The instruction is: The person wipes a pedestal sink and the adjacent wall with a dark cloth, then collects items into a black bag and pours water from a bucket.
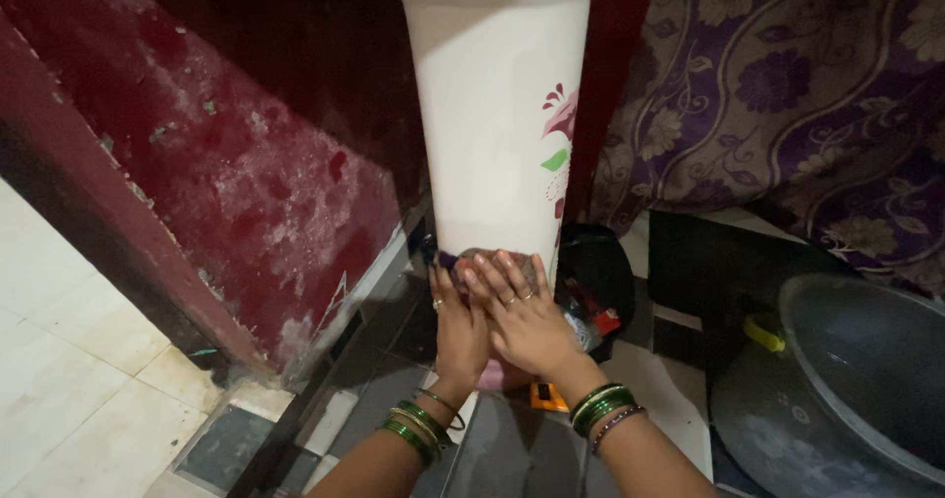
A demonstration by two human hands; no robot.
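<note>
A tall white ceramic pedestal (492,114) with a pink flower print stands in front of me. Both my hands press a dark cloth or scrub pad (472,258) against its lower part. My left hand (458,326) lies under my right hand (522,311), fingers pointing up, and the two overlap. The pad is mostly hidden beneath my fingers. Green bangles circle both wrists.
A worn red wall (226,163) slopes down at the left, above pale floor tiles (69,360). A purple flowered curtain (787,94) hangs at the right. A large dark metal basin (847,380) sits at the lower right. A black bag with rubbish (596,281) lies behind the pedestal.
</note>
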